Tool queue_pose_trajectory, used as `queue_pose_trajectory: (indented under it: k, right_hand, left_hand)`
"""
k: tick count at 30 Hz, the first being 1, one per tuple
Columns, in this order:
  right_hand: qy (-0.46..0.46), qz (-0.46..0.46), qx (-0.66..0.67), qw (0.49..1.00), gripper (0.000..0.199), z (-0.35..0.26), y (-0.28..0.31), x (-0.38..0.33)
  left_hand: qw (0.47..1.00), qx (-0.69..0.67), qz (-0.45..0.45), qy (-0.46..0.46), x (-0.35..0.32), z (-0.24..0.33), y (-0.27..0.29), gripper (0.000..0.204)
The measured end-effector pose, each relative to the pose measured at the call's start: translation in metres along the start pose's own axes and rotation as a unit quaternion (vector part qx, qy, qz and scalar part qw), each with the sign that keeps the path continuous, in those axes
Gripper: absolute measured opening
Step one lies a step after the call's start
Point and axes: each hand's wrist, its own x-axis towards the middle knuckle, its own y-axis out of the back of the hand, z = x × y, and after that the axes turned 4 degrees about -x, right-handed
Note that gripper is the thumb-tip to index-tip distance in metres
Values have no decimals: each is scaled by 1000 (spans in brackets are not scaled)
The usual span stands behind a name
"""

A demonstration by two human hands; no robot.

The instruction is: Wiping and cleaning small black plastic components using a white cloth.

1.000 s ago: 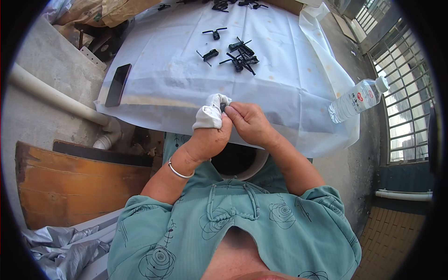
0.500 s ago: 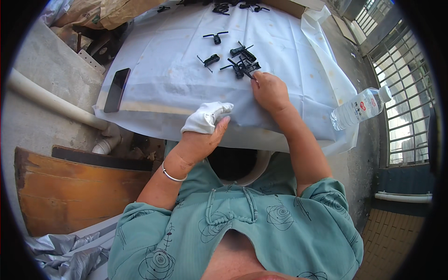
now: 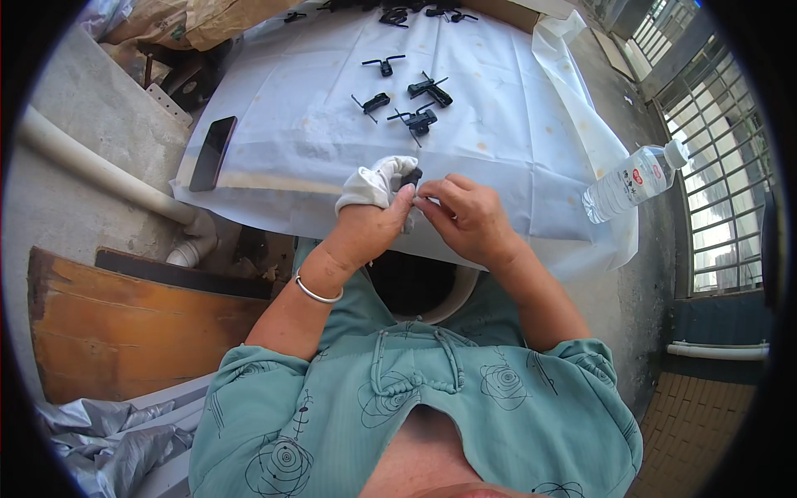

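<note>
My left hand (image 3: 375, 197), partly covered by a white glove, is closed round a small black plastic part (image 3: 411, 178) at the table's near edge. Close against it, my bare right hand (image 3: 465, 212) pinches with thumb and fingertips; whatever lies between them is too small to make out. Beyond my hands, similar black parts with thin arms lie on the sheet: one just ahead (image 3: 418, 122), another behind it (image 3: 432, 90), one to the left (image 3: 374, 105) and one farther back (image 3: 384, 65).
A white sheet (image 3: 290, 108) covers the table. On its left side lies a phone (image 3: 213, 154); a water bottle (image 3: 631, 181) lies tilted at the right edge. More black parts (image 3: 394, 15) and a cardboard box (image 3: 506, 12) are at the back. A round bucket (image 3: 465, 290) stands below the near edge.
My right hand has come back from the pile with a black part, now in my left hand. Both hands have met at the near edge. The remaining parts have shifted slightly.
</note>
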Motion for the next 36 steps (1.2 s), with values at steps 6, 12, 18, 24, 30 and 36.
queue_pose_trajectory:
  k: [6, 12, 18, 24, 30, 36]
  right_hand:
    - [-272, 99, 197, 937, 10, -7, -16, 7]
    - [-272, -4, 295, 916, 20, -5, -9, 0]
    - [-286, -70, 277, 914, 26, -5, -22, -3]
    - [-310, 34, 331, 891, 25, -12, -35, -3]
    - [-319, -94, 227, 915, 17, -3, -7, -4]
    - [-159, -6, 215, 964, 8, 4, -5, -11]
  left_hand:
    - [974, -226, -22, 24, -14, 9, -5, 21]
    - [993, -110, 24, -24, -18, 3, -3, 24]
    - [969, 126, 75, -198, -17, -1, -6, 26]
    - [981, 67, 70, -168, -17, 2, -8, 28]
    - [992, -112, 36, -44, -15, 4, 6, 27]
    - [991, -132, 6, 12, -16, 10, 2, 28]
